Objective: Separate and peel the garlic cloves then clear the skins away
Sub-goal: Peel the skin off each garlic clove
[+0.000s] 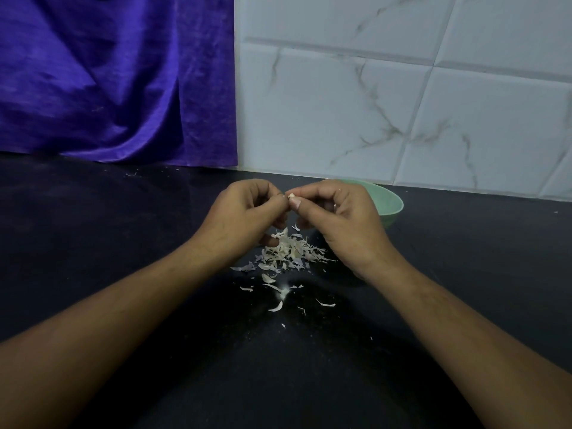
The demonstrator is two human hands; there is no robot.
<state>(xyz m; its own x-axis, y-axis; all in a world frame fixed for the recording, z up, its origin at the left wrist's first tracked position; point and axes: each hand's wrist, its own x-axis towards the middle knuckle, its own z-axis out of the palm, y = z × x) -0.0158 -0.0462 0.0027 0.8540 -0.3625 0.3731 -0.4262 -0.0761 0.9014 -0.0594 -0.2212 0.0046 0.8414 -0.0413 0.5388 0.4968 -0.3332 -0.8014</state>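
Mid-peel: left hand (244, 209) and right hand (337, 212) both pinched a garlic clove (291, 196) just above the pile of skins (288, 252), and the next move likely needed any remaining skin pulled free.

Dim cool light, tiled wall (387, 97) brightest, black counter (102, 230) underexposed, faint glare spot, wide-angle bowing at edges

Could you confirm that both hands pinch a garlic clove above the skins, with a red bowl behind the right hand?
The bowl is pale green, not red, in the head view. The left hand and right hand do pinch the garlic clove above the skins.
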